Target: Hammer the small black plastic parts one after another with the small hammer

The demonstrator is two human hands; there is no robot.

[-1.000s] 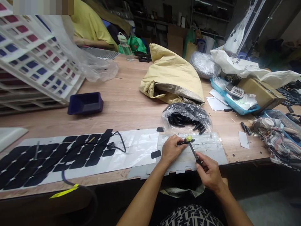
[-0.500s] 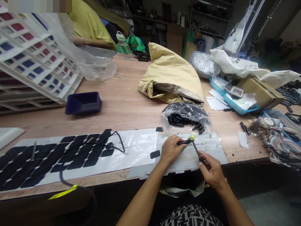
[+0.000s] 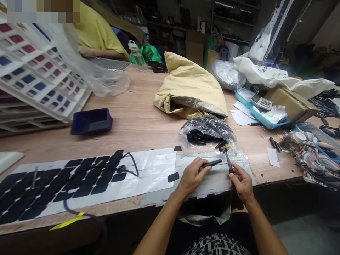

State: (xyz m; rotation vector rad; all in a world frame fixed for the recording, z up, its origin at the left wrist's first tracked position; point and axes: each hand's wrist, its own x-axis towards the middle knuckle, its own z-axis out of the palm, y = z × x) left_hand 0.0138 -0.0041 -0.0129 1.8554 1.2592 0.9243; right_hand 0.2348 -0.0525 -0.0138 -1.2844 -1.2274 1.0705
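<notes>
My left hand (image 3: 194, 174) pinches a slim black cylindrical piece (image 3: 214, 163), its free end pointing right over a worn pale board (image 3: 240, 164). In my right hand (image 3: 242, 182) is a small hammer (image 3: 228, 160), gripped by its dark handle. The hammer's yellow-green-tipped head is raised beyond the black piece and apart from it. Just behind the board lies an open clear plastic bag (image 3: 183, 136) of black pieces (image 3: 198, 137) that look similar. The fingertips of my left hand are partly hidden behind its knuckles.
Left of the board, black rounded sheets (image 3: 87, 173) and a cable (image 3: 134, 163) lie on white sheeting. A purple tray (image 3: 91, 122), white crate (image 3: 50, 78) and yellow sack (image 3: 191, 81) stand behind. Blue baskets (image 3: 271, 122) are at right. A person in a yellow top (image 3: 98, 30) sits across.
The hammer head has lifted off the black piece's end, moving away and to the right. My left hand still holds the piece. The whole view has shifted slightly.
</notes>
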